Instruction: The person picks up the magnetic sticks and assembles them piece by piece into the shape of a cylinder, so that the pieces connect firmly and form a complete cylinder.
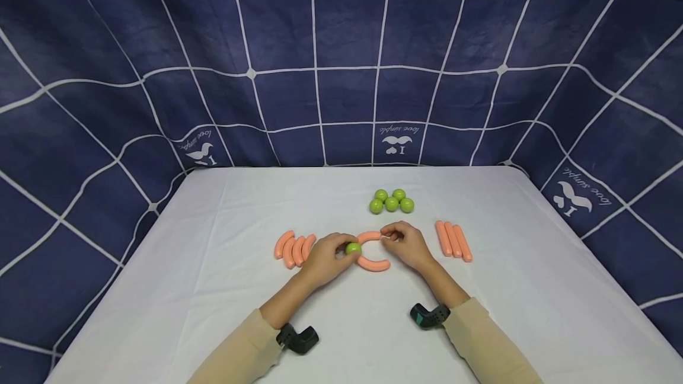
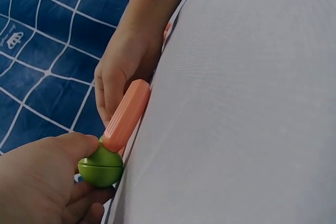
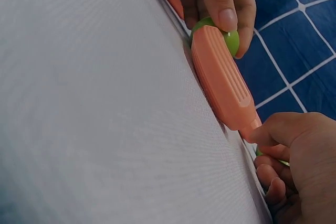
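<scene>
My left hand (image 1: pixel 329 261) grips a green ball (image 1: pixel 353 248) between thumb and fingers. In the left wrist view, a seam runs round that ball (image 2: pixel 101 166). Two curved orange sticks meet the ball, the far one (image 1: pixel 369 236) and the near one (image 1: pixel 373 264), in a C shape that gapes to the right. My right hand (image 1: pixel 407 244) pinches the right end of the far curved stick. The right wrist view shows my thumb against the tip of an orange stick (image 3: pixel 223 77) with ridges along its side.
Several green balls (image 1: pixel 392 203) sit grouped farther back on the white table (image 1: pixel 533 313). More curved orange sticks (image 1: pixel 289 252) lie left of my left hand. Straight orange sticks (image 1: pixel 452 239) lie right of my right hand. A blue checked cloth (image 1: pixel 347 99) hangs behind.
</scene>
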The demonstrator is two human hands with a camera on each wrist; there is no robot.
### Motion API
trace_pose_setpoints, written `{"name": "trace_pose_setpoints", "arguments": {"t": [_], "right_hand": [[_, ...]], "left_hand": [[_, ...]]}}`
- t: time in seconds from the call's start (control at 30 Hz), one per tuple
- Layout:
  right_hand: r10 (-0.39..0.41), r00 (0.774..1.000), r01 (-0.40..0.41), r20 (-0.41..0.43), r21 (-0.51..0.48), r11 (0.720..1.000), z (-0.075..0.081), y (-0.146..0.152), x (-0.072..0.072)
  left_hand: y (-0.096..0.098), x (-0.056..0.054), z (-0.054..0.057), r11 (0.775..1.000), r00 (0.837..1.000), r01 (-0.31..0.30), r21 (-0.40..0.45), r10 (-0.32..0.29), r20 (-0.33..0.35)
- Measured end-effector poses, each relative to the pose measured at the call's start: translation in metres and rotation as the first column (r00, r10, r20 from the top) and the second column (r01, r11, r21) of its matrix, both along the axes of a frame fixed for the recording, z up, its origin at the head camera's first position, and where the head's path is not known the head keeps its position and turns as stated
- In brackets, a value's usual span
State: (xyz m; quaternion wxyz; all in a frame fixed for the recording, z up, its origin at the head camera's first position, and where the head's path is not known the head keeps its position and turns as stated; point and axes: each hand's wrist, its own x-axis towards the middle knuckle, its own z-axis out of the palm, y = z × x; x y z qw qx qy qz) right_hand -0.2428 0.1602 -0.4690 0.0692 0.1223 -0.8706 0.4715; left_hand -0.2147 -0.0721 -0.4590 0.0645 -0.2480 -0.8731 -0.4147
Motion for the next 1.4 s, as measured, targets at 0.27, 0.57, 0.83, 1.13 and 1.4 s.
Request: {"name": "trace_pose_setpoints", "arguments": {"t": [0.27, 0.57, 0.83, 1.13, 1.4], "right_hand": [[-0.013, 1.0, 0.014, 0.018, -0.022, 1.0, 0.002, 0.0, -0.001], [-0.109, 0.994, 0.11, 0.015, -0.061, 0.992, 0.013, 0.006, -0.009], [-0.263, 0.964, 0.264, 0.022, -0.147, 0.953, 0.024, 0.024, -0.022], [-0.357, 0.931, 0.363, 0.07, -0.1, 0.926, 0.02, 0.031, -0.043], [-0.361, 0.923, 0.367, 0.136, -0.016, 0.93, 0.01, 0.035, -0.056]], "left_hand": [[-0.001, 0.0, -0.005, 0.999, 1.0, -0.01, 0.044, 0.009, 0.012], [-0.002, -0.001, -0.006, 0.997, 1.0, -0.002, 0.075, 0.004, -0.026], [-0.003, -0.002, -0.006, 0.998, 1.0, 0.006, 0.07, -0.005, -0.016], [-0.002, -0.002, -0.008, 0.997, 1.0, 0.016, 0.079, -0.015, -0.006], [-0.002, -0.002, -0.007, 0.997, 1.0, 0.028, 0.079, -0.028, -0.003]]}}
